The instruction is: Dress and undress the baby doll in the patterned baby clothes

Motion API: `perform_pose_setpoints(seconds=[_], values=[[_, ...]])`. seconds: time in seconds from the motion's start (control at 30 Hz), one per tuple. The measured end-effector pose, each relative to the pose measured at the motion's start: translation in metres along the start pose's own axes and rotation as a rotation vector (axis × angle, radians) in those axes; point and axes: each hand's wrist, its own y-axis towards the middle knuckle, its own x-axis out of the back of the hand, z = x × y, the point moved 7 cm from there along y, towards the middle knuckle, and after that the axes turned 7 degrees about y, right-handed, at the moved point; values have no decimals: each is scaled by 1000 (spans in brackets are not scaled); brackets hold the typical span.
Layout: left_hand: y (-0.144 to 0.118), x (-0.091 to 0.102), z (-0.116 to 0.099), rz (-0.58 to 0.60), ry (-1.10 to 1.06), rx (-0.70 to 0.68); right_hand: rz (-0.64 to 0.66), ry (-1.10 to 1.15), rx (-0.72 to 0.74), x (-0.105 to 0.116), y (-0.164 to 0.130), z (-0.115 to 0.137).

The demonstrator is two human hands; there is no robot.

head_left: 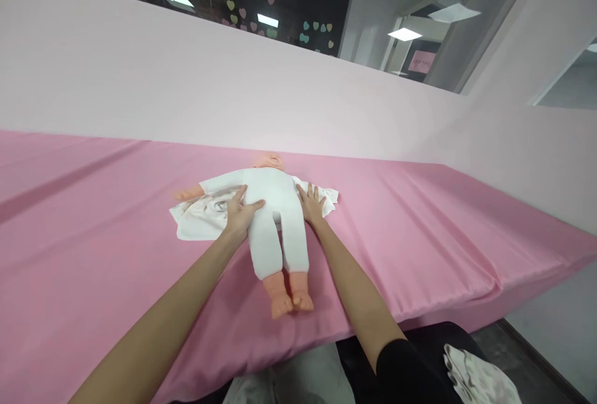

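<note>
Left hand (pixel 241 212): laid flat and open against the waist of the baby doll (pixel 275 217), thumb over the hip, fingers spread toward the chest; it presses rather than clasps, nothing enclosed. Right hand (pixel 311 204): likewise open, fingers splayed, resting at the doll's other flank, partly on the white cloth (pixel 200 220) spread beneath. Whether its fingertips touch the doll or only the cloth cannot be told from this angle.

The doll lies on its back, lengthwise to the viewer, head far, bare feet near, arms out to the sides. It wears a white one-piece suit; hands, feet and head are exposed.

Handling, as judged: the trunk looks softly stuffed and light, the limbs floppy, the fabric neither slick nor fragile. The firmest purchase is probably around the torso at the waist or under the arms; a lift by one leg would likely let the body dangle and drag the cloth.

Beneath lies a table draped in pink sheet (pixel 420 230), smooth and slightly creased, backed by a pale pink wall (pixel 186 81). A crumpled white rag (pixel 473 376) sits at the lower right, beside the person's dark clothing.
</note>
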Motion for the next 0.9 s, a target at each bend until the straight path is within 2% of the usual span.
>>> perform_pose_setpoints(seconds=[0.1,0.23,0.37,0.57,0.67,0.9], values=[[0,11,-11,-21,-18,20,-82,-168,-10,0,-5,-3],[10,30,-18,-41,-60,36,-142,-155,-194,2,-5,-19],[21,60,-35,-80,-82,1,-108,-160,-285,0,-1,-31],[34,109,-60,-219,-160,-164,-79,-199,-300,-4,1,-33],[49,125,-62,-225,-139,-173,-79,-206,-304,-4,1,-32],[88,164,-56,-213,6,-58,-60,-213,-296,-5,2,-32]])
